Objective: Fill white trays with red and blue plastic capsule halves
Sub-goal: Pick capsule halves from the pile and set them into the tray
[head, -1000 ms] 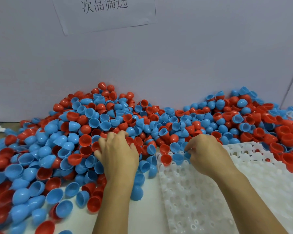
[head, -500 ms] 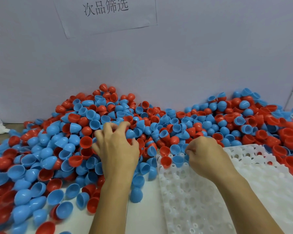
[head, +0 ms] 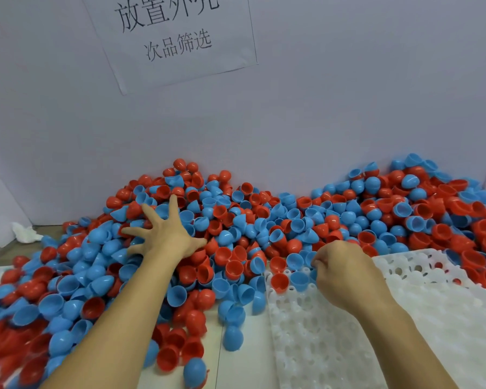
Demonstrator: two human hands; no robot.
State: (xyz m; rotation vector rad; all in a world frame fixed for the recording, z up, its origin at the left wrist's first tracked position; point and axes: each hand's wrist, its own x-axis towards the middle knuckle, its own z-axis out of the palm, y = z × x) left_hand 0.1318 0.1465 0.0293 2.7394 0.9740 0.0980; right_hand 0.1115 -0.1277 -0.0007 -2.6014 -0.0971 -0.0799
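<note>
Since the pile of capsule halves (head: 264, 220) is by far the biggest thing on the tabletop (head: 247, 369), banked up against the back wall (head: 348, 94) under a paper sign (head: 174, 35), there's no shortage of stock, so the trick is really feeding the tray neatly. The white tray (head: 418, 318) sits at the right, its far edge tucked into the heap, and nearly all its pockets look bare, so I'd guess this is very early in the fill. Only 2 halves clearly sit in it at the far left corner, a seated red half (head: 279, 281) and a seated blue half (head: 300, 278) right beside it, both open side up. The left hand (head: 166, 234) is splayed wide with straight fingers flat on the heap, holding nothing. The right hand (head: 345, 273) is curled at the tray's far edge next to the blue one, fingertips bunched like it's pinching something, but I can't tell what's in there. My advice: work along that row pocket by pocket, keep every cup facing up like those 2, and use the left to rake loose halves toward the tray rather than grabbing singles. Watch for nested halves stuck together, they'd be easy to miss.
</note>
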